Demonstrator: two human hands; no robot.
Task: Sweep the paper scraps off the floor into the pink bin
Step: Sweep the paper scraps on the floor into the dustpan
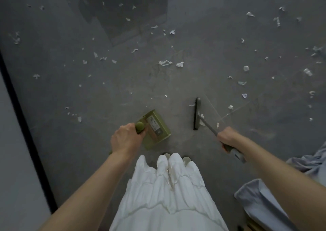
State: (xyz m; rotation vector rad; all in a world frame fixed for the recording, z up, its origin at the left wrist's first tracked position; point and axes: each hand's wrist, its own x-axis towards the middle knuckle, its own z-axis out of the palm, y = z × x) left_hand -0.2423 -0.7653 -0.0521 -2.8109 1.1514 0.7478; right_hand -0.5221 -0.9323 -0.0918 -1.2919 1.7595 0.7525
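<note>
The person stands over a grey floor [123, 93] with a tool in each hand, a stance that reads as the start of sweeping rather than the end. The left hand [126, 139] curls its fingers around the knobbed top of an olive-green dustpan [157, 130], holding it upright on its long handle so the pan sits at the floor just ahead of the feet, presumably ready to receive whatever gets pushed toward it. The right hand [227, 137] grips the grey handle of a broom [197, 114], fingers wrapped round the shaft; its narrow dark head lies on the floor just right of the dustpan, apart from it, angled so a pull to the left would drive debris at the pan's mouth. The paper scraps [165, 62] are small, white, torn and crumpled bits, light enough to skitter. They lie scattered across nearly the whole floor, thickest toward the far and right edges, with two larger pieces near the middle and a few touching the broom head. Almost nothing appears gathered yet. The pink bin is not in view. Pale blue cloth [261, 200] lies at the near right edge.
</note>
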